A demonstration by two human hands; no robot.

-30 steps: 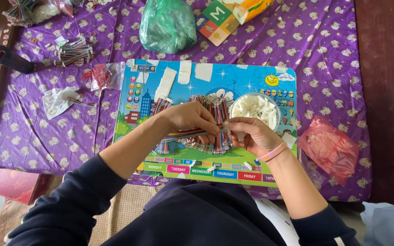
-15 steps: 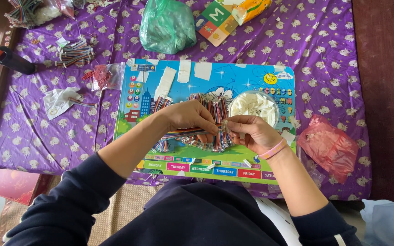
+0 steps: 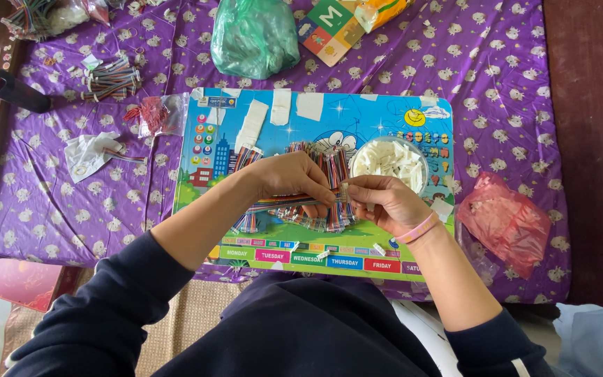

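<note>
My left hand (image 3: 293,179) pinches the end of a flat multicoloured ribbon cable (image 3: 273,204) that runs left under my wrist. My right hand (image 3: 380,201), with a pink band at the wrist, holds a small white connector (image 3: 347,190) against that cable end. Both hands meet over a pile of similar striped cables (image 3: 322,167) lying on a colourful cartoon board (image 3: 385,119). A round clear bowl of white connectors (image 3: 389,159) stands just behind my right hand.
The board lies on a purple patterned cloth (image 3: 497,84). A green plastic bag (image 3: 254,36) sits behind it, a pink bag (image 3: 507,222) at the right. Cable bundles (image 3: 109,80), a small bag of red parts (image 3: 155,115) and a black tool with orange tip (image 3: 8,89) lie left.
My hands have stayed together over the cable pile, with only small finger shifts at the cable end.
</note>
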